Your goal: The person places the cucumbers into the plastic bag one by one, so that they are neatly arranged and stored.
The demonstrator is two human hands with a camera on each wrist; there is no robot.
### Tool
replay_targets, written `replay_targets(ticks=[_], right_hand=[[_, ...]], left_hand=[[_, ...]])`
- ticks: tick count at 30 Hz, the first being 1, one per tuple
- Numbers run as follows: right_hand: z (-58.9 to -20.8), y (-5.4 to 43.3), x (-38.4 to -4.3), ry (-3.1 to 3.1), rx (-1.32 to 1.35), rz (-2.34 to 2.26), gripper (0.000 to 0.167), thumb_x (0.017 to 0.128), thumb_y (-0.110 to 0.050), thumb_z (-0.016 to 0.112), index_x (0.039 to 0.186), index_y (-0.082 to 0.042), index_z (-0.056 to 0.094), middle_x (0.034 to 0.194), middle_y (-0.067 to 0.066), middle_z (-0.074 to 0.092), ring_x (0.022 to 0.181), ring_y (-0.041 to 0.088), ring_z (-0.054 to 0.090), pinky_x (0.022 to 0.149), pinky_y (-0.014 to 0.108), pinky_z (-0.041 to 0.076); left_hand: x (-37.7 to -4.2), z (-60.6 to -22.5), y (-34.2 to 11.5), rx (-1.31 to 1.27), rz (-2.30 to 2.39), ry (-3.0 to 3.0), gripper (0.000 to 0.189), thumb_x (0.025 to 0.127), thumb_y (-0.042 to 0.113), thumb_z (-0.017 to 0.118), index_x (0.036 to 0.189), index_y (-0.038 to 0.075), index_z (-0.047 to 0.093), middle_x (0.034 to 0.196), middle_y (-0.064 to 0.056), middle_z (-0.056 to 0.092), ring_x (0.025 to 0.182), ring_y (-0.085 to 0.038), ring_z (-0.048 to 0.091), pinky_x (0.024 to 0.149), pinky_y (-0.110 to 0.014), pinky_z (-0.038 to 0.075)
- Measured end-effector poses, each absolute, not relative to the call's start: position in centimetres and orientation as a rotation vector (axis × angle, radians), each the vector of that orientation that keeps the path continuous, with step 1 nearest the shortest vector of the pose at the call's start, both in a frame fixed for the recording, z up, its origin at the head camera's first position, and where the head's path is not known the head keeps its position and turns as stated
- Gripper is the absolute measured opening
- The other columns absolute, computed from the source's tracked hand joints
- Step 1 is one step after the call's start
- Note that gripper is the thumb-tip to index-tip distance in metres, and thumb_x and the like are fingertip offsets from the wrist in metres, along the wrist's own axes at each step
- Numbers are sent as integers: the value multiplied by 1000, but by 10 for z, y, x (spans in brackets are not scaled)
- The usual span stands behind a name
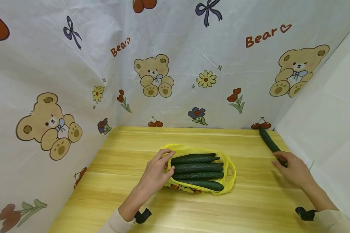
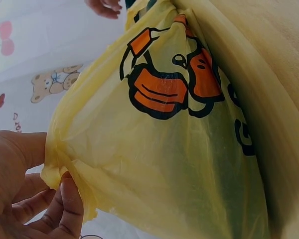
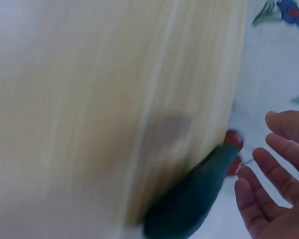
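A yellow plastic bag (image 1: 229, 181) lies on the table with its mouth spread, several dark green cucumbers (image 1: 198, 167) side by side within it. My left hand (image 1: 156, 171) pinches the bag's edge at its left end; in the left wrist view thumb and fingers (image 2: 70, 204) hold a gathered fold. At the right side of the table lies a single cucumber (image 1: 268, 139), pointing toward the back wall. My right hand (image 1: 293, 168) is over its near end. In the right wrist view the fingers (image 3: 271, 191) are spread and loosely bent beside the cucumber (image 3: 189, 194), not around it.
The wooden-patterned table (image 1: 128, 142) meets a white printed cloth (image 1: 180, 97) at the back and left. A plain white panel (image 1: 332, 106) rises along the right edge, close to the right hand. Black straps (image 1: 143, 216) show at both wrists.
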State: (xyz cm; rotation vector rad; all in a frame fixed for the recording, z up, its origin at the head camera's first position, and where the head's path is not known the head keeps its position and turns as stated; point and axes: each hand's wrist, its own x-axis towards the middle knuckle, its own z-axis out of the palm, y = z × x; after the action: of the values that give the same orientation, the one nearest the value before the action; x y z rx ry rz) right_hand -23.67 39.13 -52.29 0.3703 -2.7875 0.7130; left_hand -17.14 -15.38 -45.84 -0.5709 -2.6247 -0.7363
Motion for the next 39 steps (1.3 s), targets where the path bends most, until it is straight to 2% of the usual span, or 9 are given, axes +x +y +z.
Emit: replay_targets(ticks=[3,14,24,29,39], right_hand=[[-534,414,-237,-2831,274,718,45,106,-25,69,138,7,62,131,41,62,109,62,61,81,70,51],[-557,440,-239,-2835,110,701,55,107,-27,68,146,9,52,140,44,48,111,60,55,80,71,47],[-565,449,-240,-2952,30,712,72,112,-34,57,160,12,30,142,52,47,105,73,57,73,71,51],[-564,450,-240,-2949,46,725,71,112,-34,57,159,13,31,140,54,46,102,73,58,73,71,51],[-556,455,-244,-2949,29,759,65,113,-29,51,155,17,33,138,56,47,109,75,53,83,75,48]], left_hand=[[-172,-459,-154,-569,-737,-2625,55,95,15,83,148,16,66,146,-1,61,71,0,51,57,-17,42],[-172,-459,-155,-565,-747,-2620,54,96,15,82,148,16,66,146,-2,61,69,1,47,56,-17,40],[-171,-460,-155,-576,-772,-2613,54,97,14,81,148,15,66,145,-1,61,70,0,48,57,-17,41],[-171,-460,-155,-576,-762,-2625,53,98,17,80,149,15,66,146,-1,61,71,-1,48,57,-17,41],[-172,-458,-153,-588,-759,-2629,52,98,17,80,149,14,66,145,0,60,72,-2,50,57,-18,41]])
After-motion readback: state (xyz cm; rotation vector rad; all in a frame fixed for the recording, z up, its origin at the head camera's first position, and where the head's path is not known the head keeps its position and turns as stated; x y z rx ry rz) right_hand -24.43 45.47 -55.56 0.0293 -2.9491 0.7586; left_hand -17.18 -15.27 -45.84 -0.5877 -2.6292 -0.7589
